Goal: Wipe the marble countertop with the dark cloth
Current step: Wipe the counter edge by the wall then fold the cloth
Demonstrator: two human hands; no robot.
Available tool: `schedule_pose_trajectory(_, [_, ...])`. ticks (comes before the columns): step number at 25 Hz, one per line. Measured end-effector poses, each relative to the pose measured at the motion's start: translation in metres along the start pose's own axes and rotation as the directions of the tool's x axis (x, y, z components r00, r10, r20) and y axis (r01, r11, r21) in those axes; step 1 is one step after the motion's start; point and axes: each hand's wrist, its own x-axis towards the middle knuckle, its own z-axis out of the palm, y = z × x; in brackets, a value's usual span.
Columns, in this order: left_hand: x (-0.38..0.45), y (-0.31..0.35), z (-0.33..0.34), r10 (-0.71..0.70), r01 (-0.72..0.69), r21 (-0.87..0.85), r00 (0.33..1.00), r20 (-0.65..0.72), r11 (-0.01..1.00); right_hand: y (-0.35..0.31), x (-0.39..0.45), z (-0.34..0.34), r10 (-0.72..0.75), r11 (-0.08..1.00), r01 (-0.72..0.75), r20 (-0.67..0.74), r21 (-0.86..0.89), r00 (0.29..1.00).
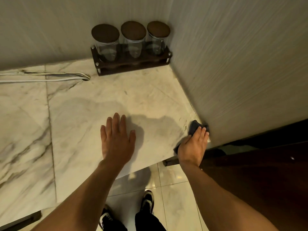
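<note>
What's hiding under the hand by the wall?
Under the right hand is the dark cloth, pressed on the marble countertop. Only its edges peek out; the middle is covered.

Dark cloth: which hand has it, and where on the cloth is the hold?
The right hand presses flat on the middle of the dark cloth, pinning it to the countertop by the wall; its ends stick out. The left hand holds nothing.

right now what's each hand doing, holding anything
Left hand: open, flat on the marble countertop, holding nothing.
Right hand: pressing the dark cloth onto the countertop by the wall.
</note>
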Motion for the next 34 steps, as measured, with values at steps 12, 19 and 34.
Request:
schedule_pose_trajectory(12, [-0.072, 0.039, -0.019, 0.127, -0.117, -0.311, 0.992, 0.011, 0.943, 0.018, -0.071, -0.069, 0.453, 0.162, -0.625, 0.505, 0.764, 0.735])
schedule_pose_trajectory(19, [-0.088, 0.041, -0.063, 0.148, 0.161, -0.642, 0.905, 0.399, 0.750, 0.001, -0.140, -0.109, -0.024, -0.403, -0.862, 0.939, 0.306, 0.344])
schedule_pose_trajectory(34, [-0.117, -0.137, -0.146, -0.003, 0.549, -0.762, 0.812, 0.583, 0.343, -0.131, -0.199, -0.086, -0.408, 0.117, -0.993, 0.913, 0.033, -0.018])
